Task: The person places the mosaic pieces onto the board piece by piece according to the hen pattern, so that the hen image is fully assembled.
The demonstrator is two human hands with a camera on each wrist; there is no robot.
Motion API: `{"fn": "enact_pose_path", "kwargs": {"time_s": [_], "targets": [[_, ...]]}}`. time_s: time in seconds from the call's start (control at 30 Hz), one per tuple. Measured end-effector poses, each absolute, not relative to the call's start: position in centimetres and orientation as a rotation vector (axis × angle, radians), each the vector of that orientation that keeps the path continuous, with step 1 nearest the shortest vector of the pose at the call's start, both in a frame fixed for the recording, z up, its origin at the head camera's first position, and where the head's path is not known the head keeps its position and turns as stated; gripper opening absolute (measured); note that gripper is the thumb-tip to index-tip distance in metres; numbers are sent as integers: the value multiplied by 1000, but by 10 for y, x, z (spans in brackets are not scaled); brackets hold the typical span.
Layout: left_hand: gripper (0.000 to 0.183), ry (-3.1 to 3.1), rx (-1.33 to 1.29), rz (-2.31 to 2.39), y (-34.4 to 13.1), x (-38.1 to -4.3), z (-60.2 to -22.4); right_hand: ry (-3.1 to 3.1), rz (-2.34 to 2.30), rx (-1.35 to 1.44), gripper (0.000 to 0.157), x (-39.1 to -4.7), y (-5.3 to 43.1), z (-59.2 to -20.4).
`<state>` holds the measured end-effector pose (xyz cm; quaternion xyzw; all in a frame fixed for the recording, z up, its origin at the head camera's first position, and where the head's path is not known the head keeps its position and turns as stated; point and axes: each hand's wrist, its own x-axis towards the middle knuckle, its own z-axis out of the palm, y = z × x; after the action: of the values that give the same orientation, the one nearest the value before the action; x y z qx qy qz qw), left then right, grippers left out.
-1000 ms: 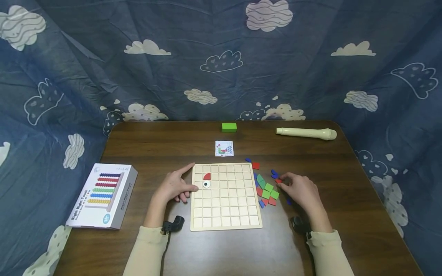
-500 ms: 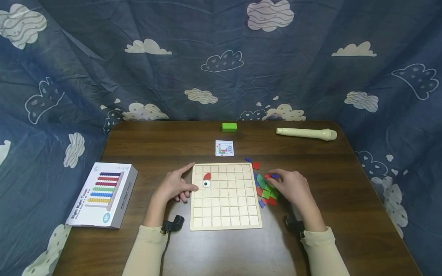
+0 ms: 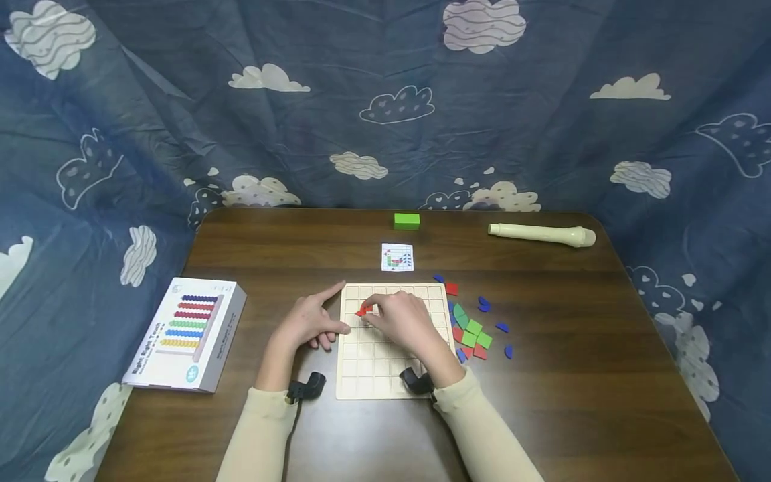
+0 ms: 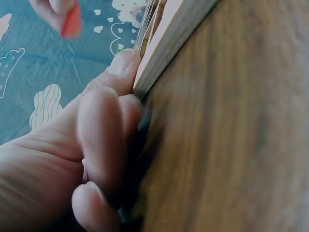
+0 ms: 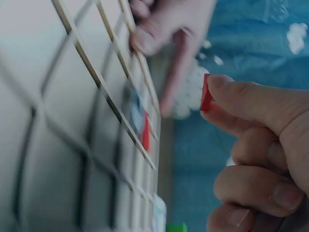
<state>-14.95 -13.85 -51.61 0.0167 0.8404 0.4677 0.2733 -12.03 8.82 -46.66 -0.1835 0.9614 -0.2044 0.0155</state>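
A pale wooden grid board (image 3: 361,375) lies on the brown table. My right hand (image 3: 400,321) hovers over its upper left part and pinches a small red piece (image 3: 362,311) (image 5: 206,93) between thumb and finger. That piece also shows at the top of the left wrist view, red piece (image 4: 71,21). My left hand (image 3: 308,321) rests flat against the board's left edge (image 4: 164,43), index finger pointing out. A red tile (image 5: 145,131) and a white eye tile sit in the board's cells under my fingers.
Loose red, green and blue pieces (image 3: 472,331) lie right of the board. A pattern card (image 3: 397,258), a green block (image 3: 406,220) and a cream recorder (image 3: 542,233) sit farther back. A white abacus box (image 3: 187,333) lies at the left.
My right hand has left the loose pile and crossed left over the board, carrying a red piece to the upper left cells. The left hand has stayed put.
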Motion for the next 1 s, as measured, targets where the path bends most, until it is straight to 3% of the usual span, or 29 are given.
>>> {"fn": "enact_pose_path", "kwargs": {"time_s": [0.37,1.0], "targets": [[105,2263,68,1250,-139,-153,-512,2937,-602,-617,18,-132,67,-495],[104,2242,81,1282,-143,-151,-517,2950,-626,-654,16,-133,66,-504]]}}
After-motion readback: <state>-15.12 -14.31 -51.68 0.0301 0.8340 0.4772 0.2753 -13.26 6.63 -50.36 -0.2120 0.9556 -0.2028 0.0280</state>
